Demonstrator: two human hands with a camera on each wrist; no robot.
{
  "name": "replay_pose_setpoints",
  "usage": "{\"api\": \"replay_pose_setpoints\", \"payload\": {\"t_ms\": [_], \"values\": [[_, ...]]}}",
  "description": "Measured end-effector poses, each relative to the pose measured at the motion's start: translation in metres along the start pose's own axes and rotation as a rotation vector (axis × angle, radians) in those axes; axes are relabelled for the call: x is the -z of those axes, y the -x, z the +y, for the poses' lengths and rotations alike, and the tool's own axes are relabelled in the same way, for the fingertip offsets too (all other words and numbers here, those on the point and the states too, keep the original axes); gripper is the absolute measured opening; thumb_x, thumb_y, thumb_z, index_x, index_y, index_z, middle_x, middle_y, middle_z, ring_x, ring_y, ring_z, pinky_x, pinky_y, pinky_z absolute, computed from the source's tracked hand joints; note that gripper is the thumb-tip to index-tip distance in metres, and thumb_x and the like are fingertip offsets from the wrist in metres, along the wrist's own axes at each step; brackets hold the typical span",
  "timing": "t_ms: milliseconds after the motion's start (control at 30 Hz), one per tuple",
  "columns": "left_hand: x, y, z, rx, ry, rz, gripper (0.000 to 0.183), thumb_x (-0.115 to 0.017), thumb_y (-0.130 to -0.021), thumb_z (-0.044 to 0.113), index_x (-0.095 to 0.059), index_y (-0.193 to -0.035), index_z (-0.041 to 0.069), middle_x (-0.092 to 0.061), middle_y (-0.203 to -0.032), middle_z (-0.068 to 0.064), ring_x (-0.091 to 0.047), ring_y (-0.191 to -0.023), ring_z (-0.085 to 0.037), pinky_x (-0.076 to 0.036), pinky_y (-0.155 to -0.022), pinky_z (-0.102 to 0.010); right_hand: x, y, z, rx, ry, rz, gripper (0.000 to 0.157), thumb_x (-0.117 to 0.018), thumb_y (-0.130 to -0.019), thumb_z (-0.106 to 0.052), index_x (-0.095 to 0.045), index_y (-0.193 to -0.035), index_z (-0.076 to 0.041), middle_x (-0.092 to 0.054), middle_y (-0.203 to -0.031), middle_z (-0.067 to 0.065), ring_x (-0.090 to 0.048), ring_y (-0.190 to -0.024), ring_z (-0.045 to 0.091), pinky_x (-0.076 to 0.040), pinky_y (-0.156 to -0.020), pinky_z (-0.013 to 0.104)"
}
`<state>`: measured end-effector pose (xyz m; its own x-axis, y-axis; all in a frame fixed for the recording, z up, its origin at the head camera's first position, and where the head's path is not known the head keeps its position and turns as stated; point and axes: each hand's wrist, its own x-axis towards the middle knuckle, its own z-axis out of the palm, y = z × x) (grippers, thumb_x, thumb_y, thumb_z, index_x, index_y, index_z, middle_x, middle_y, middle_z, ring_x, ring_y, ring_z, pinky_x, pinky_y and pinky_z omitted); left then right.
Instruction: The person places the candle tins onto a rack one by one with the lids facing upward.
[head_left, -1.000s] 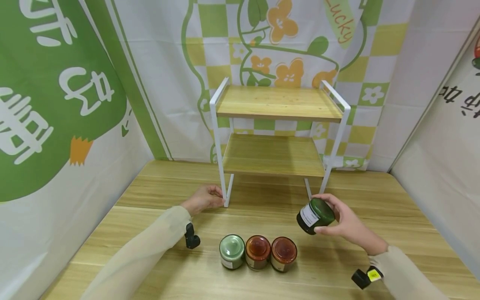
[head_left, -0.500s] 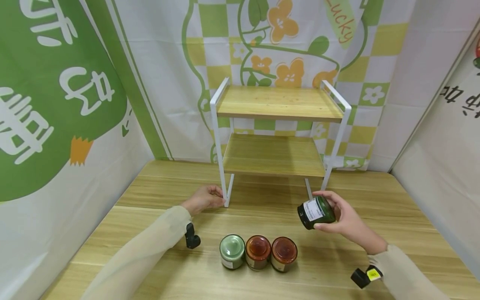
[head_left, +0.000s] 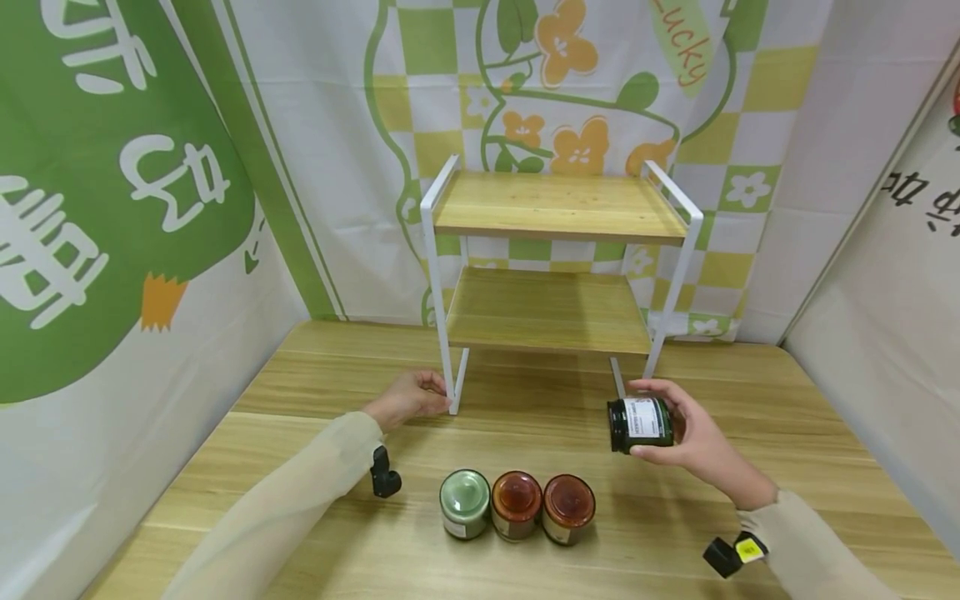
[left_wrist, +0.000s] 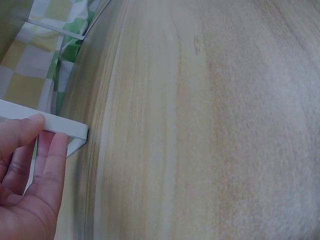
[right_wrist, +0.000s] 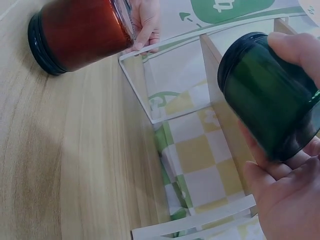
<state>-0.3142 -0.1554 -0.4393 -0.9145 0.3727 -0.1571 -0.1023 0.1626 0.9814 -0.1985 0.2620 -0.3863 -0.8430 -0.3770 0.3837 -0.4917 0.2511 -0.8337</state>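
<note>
My right hand holds a dark green glass jar above the table, thumb on one side and fingers on the other. The jar lies tilted on its side, its white label facing up and its black-lidded end pointing left. In the right wrist view the green jar fills much of the right side. At the left, my left hand pinches the low front corner of the white shelf frame between thumb and fingers. A pale green jar, an orange-brown jar and a red-brown jar stand bottom-up in a row.
The shelf rack has a wooden top board and a lower board on white metal legs. It stands at the back of the wooden table. Printed cloth hangs behind and at both sides.
My right hand has rotated the dark green jar from bottom-up slant to nearly sideways, so its label faces me more. My left hand and the row of jars have stayed put.
</note>
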Motion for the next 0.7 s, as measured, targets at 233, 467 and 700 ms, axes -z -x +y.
{"api": "replay_pose_setpoints", "payload": {"t_ms": [233,467,700], "values": [[-0.0004,0.0010,0.0007,0.001,-0.007,-0.001,0.014,-0.064,-0.087,-0.007,-0.056,-0.097,-0.001,-0.061,-0.092,-0.006,-0.066,-0.088,-0.020,-0.056,-0.088,-0.035,-0.0002,-0.0009,-0.0004,0.027,0.065,0.028,0.073,-0.079,-0.070,0.009,-0.043,-0.133,0.006,-0.056,-0.123,-0.022,-0.054,-0.109,-0.004,-0.050,-0.081,0.015],[-0.0007,0.0010,0.0019,0.005,-0.008,-0.003,0.014,-0.064,-0.087,-0.007,-0.056,-0.096,-0.001,-0.062,-0.091,-0.007,-0.066,-0.089,-0.021,-0.056,-0.088,-0.036,-0.0009,-0.0011,-0.0011,0.015,0.038,0.001,0.075,-0.078,-0.071,0.010,-0.041,-0.136,0.006,-0.058,-0.121,-0.022,-0.058,-0.104,-0.002,-0.053,-0.078,0.017],[-0.0004,0.0002,0.0010,0.009,-0.015,0.001,0.014,-0.064,-0.087,-0.007,-0.056,-0.096,-0.001,-0.062,-0.091,-0.007,-0.066,-0.086,-0.019,-0.056,-0.087,-0.035,-0.0009,-0.0009,0.0006,0.015,0.030,0.000,0.073,-0.075,-0.075,0.010,-0.040,-0.138,0.006,-0.056,-0.124,-0.024,-0.058,-0.105,-0.003,-0.052,-0.077,0.016]]}}
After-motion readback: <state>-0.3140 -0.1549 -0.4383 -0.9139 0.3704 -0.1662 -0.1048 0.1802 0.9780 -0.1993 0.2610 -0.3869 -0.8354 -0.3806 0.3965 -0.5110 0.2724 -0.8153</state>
